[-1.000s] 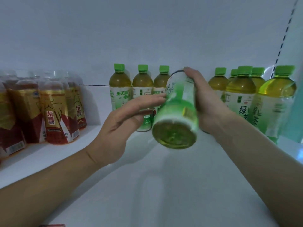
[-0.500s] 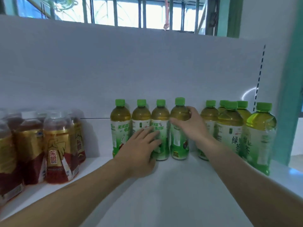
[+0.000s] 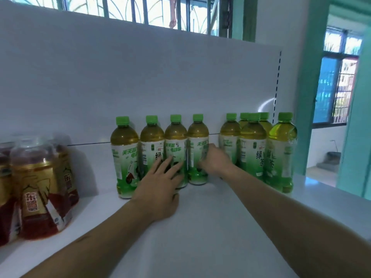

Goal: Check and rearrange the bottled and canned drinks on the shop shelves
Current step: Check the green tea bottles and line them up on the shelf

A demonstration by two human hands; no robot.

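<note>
Four green-tea bottles (image 3: 174, 137) stand in a row at the back of a white shelf (image 3: 200, 227). Left hand (image 3: 160, 183) lies flat-fingered against the middle two. Right hand (image 3: 217, 162) touches the fourth bottle (image 3: 197, 141); blur hides whether it grips. Full bottles probably feel heavy and slick (best held round the labelled waist).

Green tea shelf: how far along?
Done: four green-capped plastic tea bottles stand upright in a back row. In hand: left hand presses the middle two, right hand touches the rightmost. Left: probably the bunched green-capped cluster at right and red-and-gold bottles at left.
</note>
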